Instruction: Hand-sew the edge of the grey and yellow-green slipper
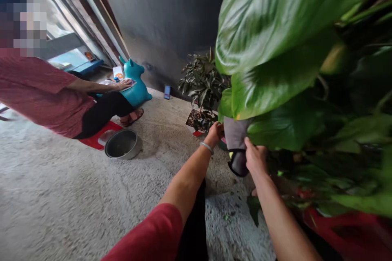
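My right hand grips the right edge of a grey cloth-like piece, thumb uppermost. Below the cloth is a dark, rounded part with a black rim and a small yellow mark; I cannot tell its kind. Wearing a bangle at the wrist, my left hand is at the left side of the grey piece. Its fingers are curled and partly hidden, so what they hold does not show. Large green leaves hang over both hands and cover the top of the grey piece.
A potted dark-leaved plant and a phone stand by the wall. Left, a person in a red top sits on a red stool, one hand with a cloth on a turquoise animal toy. A metal basin is nearby.
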`<state>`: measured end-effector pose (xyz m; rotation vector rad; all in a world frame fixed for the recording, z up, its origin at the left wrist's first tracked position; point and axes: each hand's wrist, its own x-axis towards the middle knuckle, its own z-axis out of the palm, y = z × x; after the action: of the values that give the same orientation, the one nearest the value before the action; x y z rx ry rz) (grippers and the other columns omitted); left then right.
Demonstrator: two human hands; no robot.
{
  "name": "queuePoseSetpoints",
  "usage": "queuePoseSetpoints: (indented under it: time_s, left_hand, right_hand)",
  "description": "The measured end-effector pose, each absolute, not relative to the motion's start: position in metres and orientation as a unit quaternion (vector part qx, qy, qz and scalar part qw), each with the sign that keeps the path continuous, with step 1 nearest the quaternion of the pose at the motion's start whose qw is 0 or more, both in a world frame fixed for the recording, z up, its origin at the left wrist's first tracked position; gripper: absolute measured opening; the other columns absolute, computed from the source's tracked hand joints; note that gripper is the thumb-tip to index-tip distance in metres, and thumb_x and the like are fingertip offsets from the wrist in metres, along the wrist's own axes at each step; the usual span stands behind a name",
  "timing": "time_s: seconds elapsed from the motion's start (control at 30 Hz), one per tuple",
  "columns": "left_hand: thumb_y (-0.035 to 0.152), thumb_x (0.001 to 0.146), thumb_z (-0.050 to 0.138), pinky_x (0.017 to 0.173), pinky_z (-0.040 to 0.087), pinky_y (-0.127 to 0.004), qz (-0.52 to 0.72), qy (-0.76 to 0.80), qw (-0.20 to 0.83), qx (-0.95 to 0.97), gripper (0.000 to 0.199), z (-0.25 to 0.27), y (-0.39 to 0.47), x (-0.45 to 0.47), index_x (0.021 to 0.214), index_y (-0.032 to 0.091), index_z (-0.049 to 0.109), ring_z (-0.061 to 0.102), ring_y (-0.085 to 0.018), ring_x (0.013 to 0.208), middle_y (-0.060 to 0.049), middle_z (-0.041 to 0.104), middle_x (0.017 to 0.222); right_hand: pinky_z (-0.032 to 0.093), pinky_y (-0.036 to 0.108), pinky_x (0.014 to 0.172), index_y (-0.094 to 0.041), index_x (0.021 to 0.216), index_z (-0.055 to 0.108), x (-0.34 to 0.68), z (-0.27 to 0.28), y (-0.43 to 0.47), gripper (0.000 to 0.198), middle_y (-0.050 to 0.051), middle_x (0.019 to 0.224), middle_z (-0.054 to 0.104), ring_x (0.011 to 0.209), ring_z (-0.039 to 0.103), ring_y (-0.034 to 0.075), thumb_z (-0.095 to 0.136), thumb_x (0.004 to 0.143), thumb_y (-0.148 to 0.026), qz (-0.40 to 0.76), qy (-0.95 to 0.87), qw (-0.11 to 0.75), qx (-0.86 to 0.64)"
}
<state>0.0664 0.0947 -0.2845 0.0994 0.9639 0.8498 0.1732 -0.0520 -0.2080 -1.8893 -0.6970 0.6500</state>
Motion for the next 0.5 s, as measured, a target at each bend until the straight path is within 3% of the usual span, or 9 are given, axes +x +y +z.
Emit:
queuePoseSetpoints:
  time_s: [0.13, 0.33, 0.5]
  left_hand:
    - [0.034, 0.090, 0.058, 0.070, 0.046, -0.026, 0.371, 0.520, 0.757, 0.135, 0.021, -0.269, 0.092, 0.051, 0.083, 0.015, 0.063, 0.061, -0.016, 0.065, -0.004, 0.063, 0.066]
    - [0.022, 0.079, 0.070, 0.073, 0.044, -0.026, 0.253, 0.524, 0.730, 0.358, 0.011, -0.250, 0.066, 0.039, 0.084, 0.013, 0.067, 0.058, -0.014, 0.068, -0.003, 0.066, 0.071]
    - [0.018, 0.064, 0.084, 0.084, 0.047, -0.027, 0.297, 0.391, 0.760, 0.425, 0.030, -0.234, 0.029, 0.100, 0.091, 0.014, 0.074, 0.064, -0.015, 0.085, -0.004, 0.073, 0.090]
  right_hand:
    - [0.052, 0.043, 0.094, -0.021, 0.087, 0.069, 0.149, -0.207, -0.086, 0.037, 0.015, 0.099, 0.075, 0.110, 0.066, 0.035, 0.069, 0.059, -0.045, 0.330, -0.201, 0.459, -0.800]
    - [0.058, 0.044, 0.088, -0.020, 0.097, 0.073, 0.175, -0.178, -0.232, 0.060, 0.010, 0.101, 0.078, 0.102, 0.072, 0.034, 0.083, 0.049, -0.056, 0.443, -0.115, 0.475, -0.752]
    - [0.060, 0.053, 0.083, -0.021, 0.113, 0.072, 0.229, -0.139, -0.276, 0.073, 0.013, 0.099, 0.078, 0.100, 0.073, 0.039, 0.073, 0.063, -0.074, 0.387, -0.033, 0.537, -0.749]
